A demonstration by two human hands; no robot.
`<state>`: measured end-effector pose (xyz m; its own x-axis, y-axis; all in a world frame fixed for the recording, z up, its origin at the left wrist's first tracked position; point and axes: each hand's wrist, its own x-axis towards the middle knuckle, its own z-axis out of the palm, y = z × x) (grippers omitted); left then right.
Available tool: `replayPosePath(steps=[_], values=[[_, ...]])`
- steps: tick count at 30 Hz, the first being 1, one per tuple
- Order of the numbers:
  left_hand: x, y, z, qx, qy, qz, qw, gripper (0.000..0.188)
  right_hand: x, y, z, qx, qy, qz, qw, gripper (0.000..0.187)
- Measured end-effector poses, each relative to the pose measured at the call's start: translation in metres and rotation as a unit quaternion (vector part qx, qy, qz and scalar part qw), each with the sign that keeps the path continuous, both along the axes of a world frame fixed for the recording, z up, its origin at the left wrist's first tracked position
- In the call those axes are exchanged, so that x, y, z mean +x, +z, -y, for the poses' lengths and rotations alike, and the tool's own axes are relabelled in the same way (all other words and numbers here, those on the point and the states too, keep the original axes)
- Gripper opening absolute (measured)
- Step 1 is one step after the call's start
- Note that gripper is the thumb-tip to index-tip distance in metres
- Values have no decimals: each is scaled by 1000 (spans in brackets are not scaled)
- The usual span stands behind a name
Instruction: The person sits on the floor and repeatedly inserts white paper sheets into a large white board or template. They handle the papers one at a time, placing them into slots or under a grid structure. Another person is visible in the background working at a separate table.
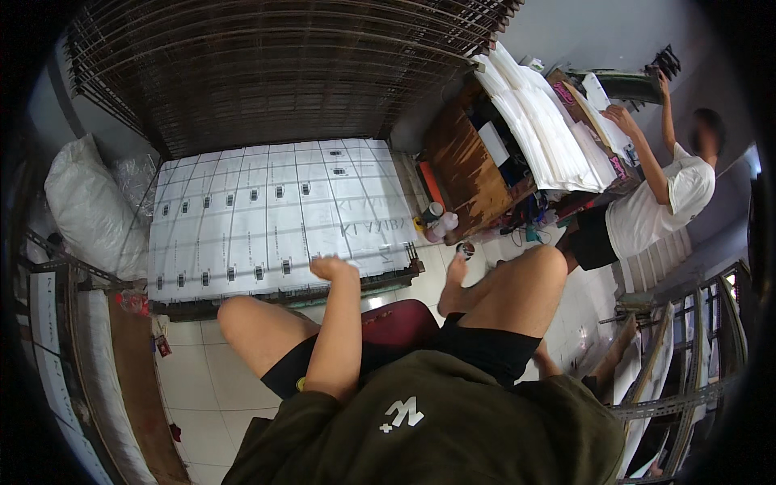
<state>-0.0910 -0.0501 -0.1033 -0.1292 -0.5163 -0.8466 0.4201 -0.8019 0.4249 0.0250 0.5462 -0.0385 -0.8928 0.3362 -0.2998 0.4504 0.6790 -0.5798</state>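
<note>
My left hand [333, 267] is raised over the near edge of a low rack, with its forearm upright in front of my left thigh. Its fingers point left, loosely bent and apart from the thumb, and nothing shows in them. Beneath and beyond it lie white printed sheets [242, 230] in rows, with small dark square marks and large lettering. The near dark metal edge [372, 284] of the rack lies just past my knees. My right arm goes under the dark green sleeve [578, 412], and I do not see my right hand.
A tall rack of wire shelves [283, 73] tilts up behind the sheets. Left stands a white sack [85, 190]. To the right, a brown wooden cabinet [465, 153] carries a stack of white sheets [533, 121]. A person in a white shirt [667, 198] reaches up beside it. Metal shelving [687, 356] stands lower right.
</note>
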Motion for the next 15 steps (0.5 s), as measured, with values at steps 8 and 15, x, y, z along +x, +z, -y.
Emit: replayPosePath(steps=[8,15], values=[[33,-152,-12,170,-185,-26,967,89,-37,49,8,-18,-98,-277,956,36],[34,-176,12,174,-260,47,949,76,-167,203,60,111,52,-514,849,19]])
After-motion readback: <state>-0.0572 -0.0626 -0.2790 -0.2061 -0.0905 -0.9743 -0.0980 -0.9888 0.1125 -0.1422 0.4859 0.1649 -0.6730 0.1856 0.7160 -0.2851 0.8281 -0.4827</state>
